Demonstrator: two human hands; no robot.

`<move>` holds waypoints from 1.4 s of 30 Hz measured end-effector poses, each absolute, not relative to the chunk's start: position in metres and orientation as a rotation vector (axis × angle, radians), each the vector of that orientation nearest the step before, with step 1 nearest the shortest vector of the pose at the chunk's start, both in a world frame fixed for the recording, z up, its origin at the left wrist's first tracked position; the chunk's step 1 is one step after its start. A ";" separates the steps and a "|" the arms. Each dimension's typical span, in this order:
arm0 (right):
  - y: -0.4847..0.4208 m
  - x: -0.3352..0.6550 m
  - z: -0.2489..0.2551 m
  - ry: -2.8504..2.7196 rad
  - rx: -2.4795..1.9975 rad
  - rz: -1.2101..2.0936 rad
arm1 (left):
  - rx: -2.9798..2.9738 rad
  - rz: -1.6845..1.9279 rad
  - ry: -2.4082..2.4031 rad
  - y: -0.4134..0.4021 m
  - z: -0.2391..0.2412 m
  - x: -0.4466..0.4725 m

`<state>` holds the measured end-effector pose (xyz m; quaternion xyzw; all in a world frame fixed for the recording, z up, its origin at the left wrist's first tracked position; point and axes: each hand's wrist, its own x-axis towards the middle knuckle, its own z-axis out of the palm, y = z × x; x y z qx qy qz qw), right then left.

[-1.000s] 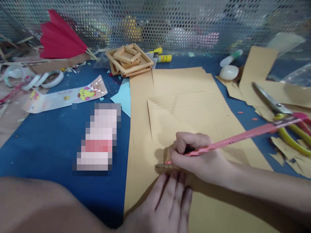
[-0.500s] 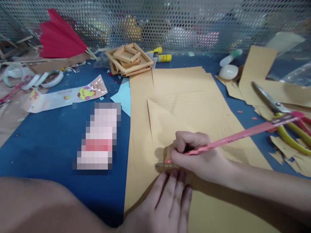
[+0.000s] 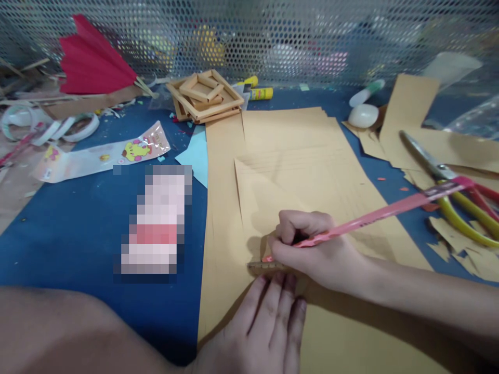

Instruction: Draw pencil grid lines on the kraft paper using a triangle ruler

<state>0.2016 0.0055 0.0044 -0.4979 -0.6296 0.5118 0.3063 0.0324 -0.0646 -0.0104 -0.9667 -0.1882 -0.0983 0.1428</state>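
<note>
My right hand (image 3: 312, 252) is closed around a long pink pencil (image 3: 382, 212), its tip touching the brown paper (image 3: 312, 156) beside the end of a ruler (image 3: 265, 265). My left hand (image 3: 268, 322) lies flat with fingers stretched out, pressing on the ruler and the paper just below the pencil tip. Most of the ruler is hidden under my hands. The brown sheets lie stacked on a blue mat (image 3: 78, 228).
Scissors with yellow handles (image 3: 452, 182) rest on brown scraps at the right. Wooden frames (image 3: 205, 96), glue sticks (image 3: 259, 93), a red folded paper fan (image 3: 93, 59), tape rolls (image 3: 50, 127), a sticker packet (image 3: 101, 153) and a white egg-shaped object (image 3: 362, 115) lie at the back. Mesh fencing (image 3: 249, 36) closes the far side.
Both hands stay in nearly the same place; the view has shifted slightly left and the pencil tip has barely moved.
</note>
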 end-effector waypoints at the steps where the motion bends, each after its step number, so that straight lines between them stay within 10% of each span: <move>1: 0.006 0.202 0.004 -1.654 -1.316 1.354 | -2.788 -0.283 -0.541 -0.065 -0.010 0.032; 42: 0.010 0.210 0.005 -1.529 -1.240 1.373 | -2.788 -0.328 -0.537 -0.063 -0.009 0.032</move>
